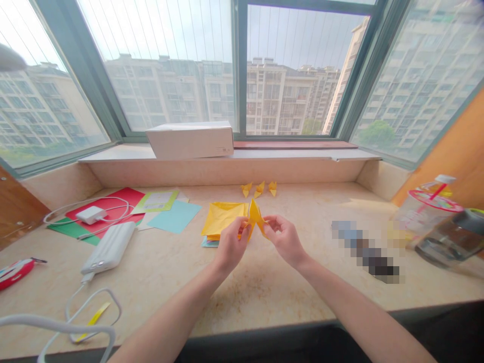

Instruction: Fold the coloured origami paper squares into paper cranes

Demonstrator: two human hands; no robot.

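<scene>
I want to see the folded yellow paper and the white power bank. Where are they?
Folded yellow paper (255,216): head view, on its middle.
White power bank (108,247): head view, on its top face.

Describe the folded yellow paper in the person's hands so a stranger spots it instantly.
Below the wide window, on the stone counter, the left hand and right hand meet at centre. Pinched between them, a pointed yellow paper fold, larger than the three small folds behind it.
</scene>
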